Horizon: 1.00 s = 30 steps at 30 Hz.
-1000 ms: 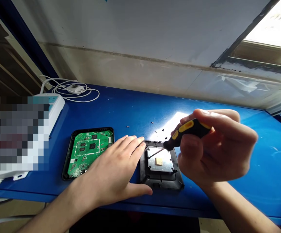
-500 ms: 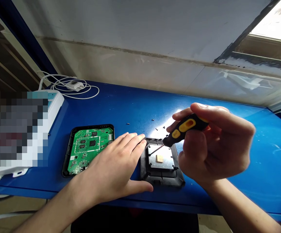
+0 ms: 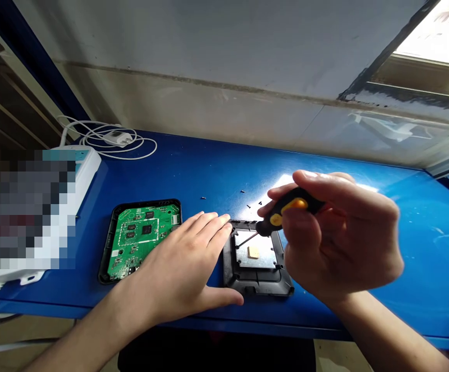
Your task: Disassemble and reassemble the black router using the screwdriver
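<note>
My right hand (image 3: 344,232) is closed around the black and yellow handle of a screwdriver (image 3: 269,225). Its thin shaft slants down to the left, the tip at the left edge of a silver metal plate (image 3: 259,260). This plate, with a small tan pad (image 3: 253,252) on it, sits inside a black plastic cover (image 3: 258,287) on the table. Fingers outstretched, my left hand (image 3: 193,258) lies against the cover's left side. Left of it, partly hidden by that hand, is a green circuit board (image 3: 137,243) in a black housing (image 3: 110,243).
Several small screws (image 3: 242,191) lie on the blue table (image 3: 185,165) beyond the cover. At the left stands a white power strip (image 3: 88,173), partly covered by a pixelated area. A white cable with a plug adapter (image 3: 118,138) coils at the back left, near the wall (image 3: 208,103).
My right hand has turned on the screwdriver handle and shifted slightly left, the thumb now covering more of the yellow part. The tip stays at the plate's left edge. My left hand keeps its place.
</note>
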Available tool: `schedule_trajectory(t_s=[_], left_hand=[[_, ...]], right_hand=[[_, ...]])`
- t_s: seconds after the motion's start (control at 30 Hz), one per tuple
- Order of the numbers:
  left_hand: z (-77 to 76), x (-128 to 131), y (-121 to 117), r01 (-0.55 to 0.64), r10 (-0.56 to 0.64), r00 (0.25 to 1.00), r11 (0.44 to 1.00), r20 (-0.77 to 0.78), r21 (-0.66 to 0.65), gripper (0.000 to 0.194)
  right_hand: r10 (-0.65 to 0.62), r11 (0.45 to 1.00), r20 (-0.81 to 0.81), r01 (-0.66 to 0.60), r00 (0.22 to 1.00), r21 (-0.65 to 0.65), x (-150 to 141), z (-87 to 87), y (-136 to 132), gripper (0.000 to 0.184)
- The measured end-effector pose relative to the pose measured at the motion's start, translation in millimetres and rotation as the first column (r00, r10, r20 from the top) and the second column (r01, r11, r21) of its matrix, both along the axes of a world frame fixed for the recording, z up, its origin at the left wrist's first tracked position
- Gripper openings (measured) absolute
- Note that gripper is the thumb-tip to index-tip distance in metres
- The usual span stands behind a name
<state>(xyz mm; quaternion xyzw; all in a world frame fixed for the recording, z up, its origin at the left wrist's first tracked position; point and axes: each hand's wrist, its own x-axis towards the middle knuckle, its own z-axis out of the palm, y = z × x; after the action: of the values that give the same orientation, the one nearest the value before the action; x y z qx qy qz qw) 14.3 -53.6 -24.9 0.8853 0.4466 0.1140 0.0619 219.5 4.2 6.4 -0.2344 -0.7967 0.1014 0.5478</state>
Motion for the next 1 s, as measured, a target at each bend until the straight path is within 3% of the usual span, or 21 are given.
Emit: schedule_trajectory(t_s=[0.1,0.3,0.43,0.53,0.77,1.0], left_hand=[[-1.5,0,1,0.002,-0.002,1.0,1.0,0.005,0.011,0.102],[2.3,1,2,-0.008,0.008,0.999,1.0,0.045,-0.01,0.101],[5.4,2,2,-0.031,0.035,0.998,0.995,0.047,-0.096,0.101],[3.4,1,2,-0.017,0.021,0.999,0.996,0.037,-0.092,0.101],[0.1,-1,2,-0.021,0.024,0.998,0.998,0.049,-0.054,0.102],[-1.2,0,3,-0.002,0.004,0.999,0.999,0.041,-0.04,0.101]], right_hand=[[0.015,0.999,-0.122,-0.009,0.992,0.051,-5,1.9,-2,0.04],[0.071,0.992,-0.1,-0.06,0.993,0.107,-8,4.6,-1,0.037],[0.009,1.0,-0.041,-0.008,0.999,0.019,-5,10.3,-9,0.04],[0.036,0.995,0.004,-0.036,0.999,-0.098,-4,12.5,-14,0.038],[0.158,0.987,-0.116,-0.155,0.981,0.04,-7,11.8,-3,0.028],[0.057,0.991,-0.083,-0.066,0.995,-0.115,-8,15.6,-19,0.037]])
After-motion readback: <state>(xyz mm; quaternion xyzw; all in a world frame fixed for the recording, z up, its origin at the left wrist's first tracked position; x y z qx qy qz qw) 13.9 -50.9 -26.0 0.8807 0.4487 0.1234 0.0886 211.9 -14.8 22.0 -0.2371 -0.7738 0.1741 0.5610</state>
